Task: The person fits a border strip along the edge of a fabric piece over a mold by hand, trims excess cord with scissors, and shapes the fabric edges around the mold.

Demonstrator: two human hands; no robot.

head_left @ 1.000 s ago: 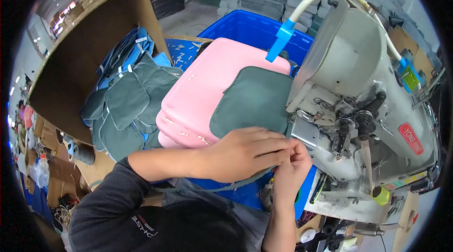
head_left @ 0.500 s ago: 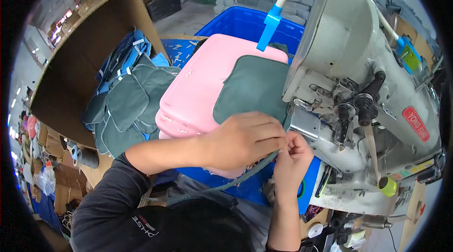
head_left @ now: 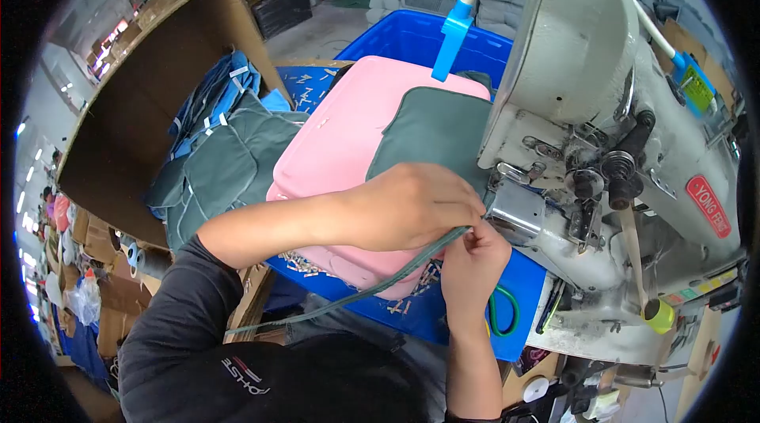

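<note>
A dark green fabric panel (head_left: 435, 130) lies over a pink plastic box (head_left: 324, 138), its right edge reaching the sewing machine (head_left: 570, 51). My left hand (head_left: 416, 205) is closed at the panel's lower right corner, its fingertips partly hidden. Just below it, my right hand (head_left: 475, 261) pinches with thumb and fingers close to the machine's metal plate (head_left: 516, 211). Between both hands runs a narrow green fabric strip (head_left: 372, 290), trailing down to the left across my lap. The exact grip points on the strip are partly covered by the fingers.
At left, a cardboard box (head_left: 142, 98) stands behind a pile of green fabric pieces (head_left: 226, 162). Green-handled scissors (head_left: 504, 312) lie on the blue surface (head_left: 404, 320) among small scraps. Behind the pink box is a blue bin (head_left: 380, 35). A yellow-green cup (head_left: 659, 316) sits at right.
The hands have drawn closer together, my right hand moving slightly left. The strip now hangs straighter and higher, and the scissors' handle shows more. The whole view has shifted slightly.
</note>
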